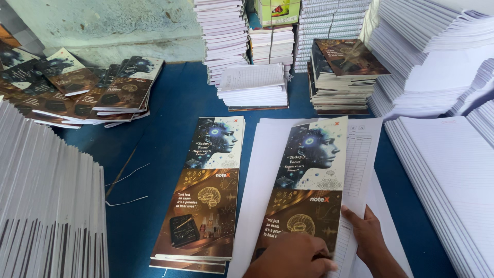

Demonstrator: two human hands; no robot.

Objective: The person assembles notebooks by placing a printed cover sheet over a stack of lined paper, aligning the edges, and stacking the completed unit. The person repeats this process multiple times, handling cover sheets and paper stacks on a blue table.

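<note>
At the bottom edge, the left hand (293,257) lies flat, palm down, on the lower end of a printed cover sheet (309,180); its fingers are stretched and hold nothing. Just beside it, the right hand (368,234) presses with open fingers on the lined white pages (363,159) that show from under the right edge of this cover. The cover lies on top of these pages, a little tilted, on the blue table (170,103). To the left of it, apart by a strip of white paper, is a low stack of the same covers (206,190). On the far left stands a tall pile of white sheets (46,206), and on the right lie piles of ruled paper (453,170). Farther back, finished notebooks (92,90) are spread like a fan at the left, and one stack of notebooks (345,77) stands near the back, with high white stacks (226,36) against the wall.
</note>
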